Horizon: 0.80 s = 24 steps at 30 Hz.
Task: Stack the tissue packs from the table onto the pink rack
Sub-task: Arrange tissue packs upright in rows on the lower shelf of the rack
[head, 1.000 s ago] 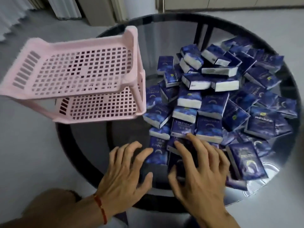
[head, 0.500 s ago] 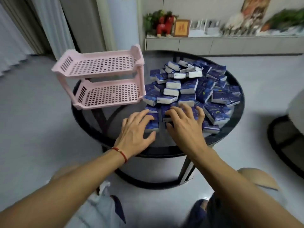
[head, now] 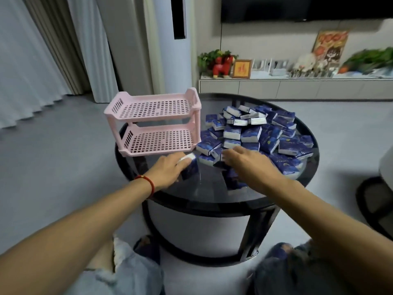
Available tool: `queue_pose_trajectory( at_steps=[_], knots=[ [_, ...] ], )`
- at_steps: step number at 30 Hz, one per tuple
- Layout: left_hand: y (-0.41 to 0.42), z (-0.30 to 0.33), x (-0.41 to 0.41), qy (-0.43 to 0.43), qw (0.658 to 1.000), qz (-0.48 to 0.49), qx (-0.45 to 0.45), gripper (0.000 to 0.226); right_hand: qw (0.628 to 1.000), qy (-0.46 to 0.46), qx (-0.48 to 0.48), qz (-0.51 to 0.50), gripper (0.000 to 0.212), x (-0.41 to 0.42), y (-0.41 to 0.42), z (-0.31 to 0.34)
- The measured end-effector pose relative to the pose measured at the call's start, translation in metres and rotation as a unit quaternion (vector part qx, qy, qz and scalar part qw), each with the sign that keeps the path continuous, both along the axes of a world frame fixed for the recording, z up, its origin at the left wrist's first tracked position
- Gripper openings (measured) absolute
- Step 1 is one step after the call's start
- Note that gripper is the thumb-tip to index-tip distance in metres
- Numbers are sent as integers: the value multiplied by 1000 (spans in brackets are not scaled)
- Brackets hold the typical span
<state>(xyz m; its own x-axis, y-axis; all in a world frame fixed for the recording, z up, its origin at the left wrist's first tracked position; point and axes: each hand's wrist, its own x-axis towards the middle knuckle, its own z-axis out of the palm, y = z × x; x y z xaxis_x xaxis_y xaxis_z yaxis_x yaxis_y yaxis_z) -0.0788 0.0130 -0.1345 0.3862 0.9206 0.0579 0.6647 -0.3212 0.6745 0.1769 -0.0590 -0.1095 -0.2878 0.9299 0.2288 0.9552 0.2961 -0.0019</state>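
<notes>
A pink two-tier rack stands on the left part of the round black glass table, with both of its shelves bare. A heap of blue and white tissue packs covers the right half of the table. My left hand grips one tissue pack just in front of the rack's lower shelf. My right hand lies over the packs at the near edge of the heap, fingers stretched towards a dark pack.
The table's near left glass is bare. A second dark table edge shows at the right. A low white cabinet with ornaments runs along the far wall. My knees are below the table's front.
The view has pulled back and up from the table. My left hand has closed round a tissue pack and lifted its edge. My right hand stays on the near packs.
</notes>
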Motion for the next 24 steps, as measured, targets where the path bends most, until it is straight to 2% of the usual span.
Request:
queue_pose_trajectory(
  at_steps=[3,5,8,10,12,15,18,22,24],
  knots=[
    [20,-5,-10,-66,995,-5,-74,40,972,192,-118,68,25,-1,14,22],
    [28,-9,-11,-101,990,-11,-99,40,953,222,-175,103,25,-10,31,23],
    [30,-16,-4,-169,978,-8,-123,29,958,226,-151,92,22,-26,51,1],
    [31,-18,-1,-186,971,-21,-147,40,947,283,-131,72,21,-31,58,-12],
    [32,-19,-5,-165,969,-65,-170,60,943,305,-113,69,26,-35,60,-18],
    [30,-20,-10,-117,976,-96,-159,66,934,340,-90,62,37,-43,60,-19],
    [30,-18,-9,-111,984,-71,-120,60,937,339,-74,50,38,-53,63,-17],
    [43,-7,-13,-203,976,14,-78,64,939,343,-23,-2,27,-58,74,-15],
    [57,-2,-16,-228,970,63,-57,61,945,323,30,-49,30,-59,86,-15]
  ],
)
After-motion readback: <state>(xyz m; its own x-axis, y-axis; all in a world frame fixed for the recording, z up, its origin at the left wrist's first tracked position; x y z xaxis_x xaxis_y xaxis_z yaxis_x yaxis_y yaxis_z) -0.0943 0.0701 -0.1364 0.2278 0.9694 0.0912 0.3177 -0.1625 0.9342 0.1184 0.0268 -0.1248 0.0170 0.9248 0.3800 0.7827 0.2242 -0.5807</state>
